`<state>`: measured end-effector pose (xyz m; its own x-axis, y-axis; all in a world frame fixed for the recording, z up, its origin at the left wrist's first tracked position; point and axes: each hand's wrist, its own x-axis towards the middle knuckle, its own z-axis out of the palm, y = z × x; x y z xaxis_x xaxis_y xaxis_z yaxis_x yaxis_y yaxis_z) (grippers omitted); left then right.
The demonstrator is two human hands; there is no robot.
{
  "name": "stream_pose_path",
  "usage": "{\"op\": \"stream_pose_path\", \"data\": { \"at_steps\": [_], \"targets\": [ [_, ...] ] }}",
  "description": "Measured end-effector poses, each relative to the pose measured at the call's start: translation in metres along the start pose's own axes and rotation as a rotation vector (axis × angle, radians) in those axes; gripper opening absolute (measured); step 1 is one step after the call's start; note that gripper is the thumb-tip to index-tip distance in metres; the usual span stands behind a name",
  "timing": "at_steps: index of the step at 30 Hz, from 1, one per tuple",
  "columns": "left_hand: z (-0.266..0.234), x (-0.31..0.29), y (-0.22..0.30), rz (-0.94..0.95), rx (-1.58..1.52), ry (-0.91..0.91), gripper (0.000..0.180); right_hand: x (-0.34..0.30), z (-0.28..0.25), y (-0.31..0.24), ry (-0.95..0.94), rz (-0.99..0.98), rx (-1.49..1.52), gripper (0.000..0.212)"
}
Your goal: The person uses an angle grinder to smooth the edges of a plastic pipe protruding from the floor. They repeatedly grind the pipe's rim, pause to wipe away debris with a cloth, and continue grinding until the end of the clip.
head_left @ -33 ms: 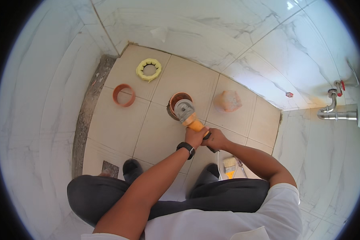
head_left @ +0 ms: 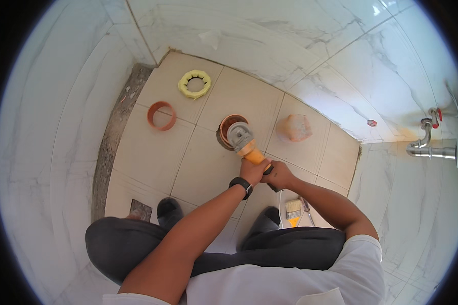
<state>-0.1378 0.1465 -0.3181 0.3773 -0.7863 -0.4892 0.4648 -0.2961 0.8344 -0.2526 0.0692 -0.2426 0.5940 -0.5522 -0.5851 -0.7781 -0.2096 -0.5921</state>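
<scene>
Both my hands grip a yellow and grey angle grinder [head_left: 251, 154]. My left hand [head_left: 254, 171], with a black watch at its wrist, wraps round the body. My right hand [head_left: 278, 176] holds the rear end, beside it. The grinder's round grey head sits over the mouth of an orange-brown pipe [head_left: 231, 119] set in a hole in the tiled floor. From this angle I cannot tell whether the disc touches the pipe. A loose orange-brown pipe ring [head_left: 151, 116] lies to the left, and a pale yellow ring [head_left: 194, 95] with a notched inner edge lies beyond it.
A pale, orange-stained lump [head_left: 295, 128] sits right of the pipe. A paintbrush [head_left: 293, 210] and a thin-shafted hand tool [head_left: 307, 207] lie by my right knee. A broken strip [head_left: 112, 137] borders the left wall; a metal drain pipe [head_left: 432, 151] projects at right.
The view has shifted slightly, so the floor and its things appear a little farther right. My hands still hold the grinder over the pipe.
</scene>
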Motion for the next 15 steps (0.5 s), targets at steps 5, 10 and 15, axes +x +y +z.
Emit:
{"op": "stream_pose_path", "data": {
  "at_steps": [5, 10, 15],
  "targets": [
    [0.023, 0.030, 0.008, -0.001, 0.085, 0.106, 0.056, 0.019, -0.035, -0.007, -0.043, -0.010, 0.028, 0.036],
    [0.030, 0.042, 0.029, -0.071, 0.062, 0.164, 0.075, 0.044, -0.053, -0.011, -0.106, 0.012, 0.033, 0.035],
    [0.023, 0.042, 0.015, -0.134, 0.057, 0.189, 0.070, 0.046, -0.043, -0.006, -0.124, 0.059, 0.006, 0.034]
  ]
}}
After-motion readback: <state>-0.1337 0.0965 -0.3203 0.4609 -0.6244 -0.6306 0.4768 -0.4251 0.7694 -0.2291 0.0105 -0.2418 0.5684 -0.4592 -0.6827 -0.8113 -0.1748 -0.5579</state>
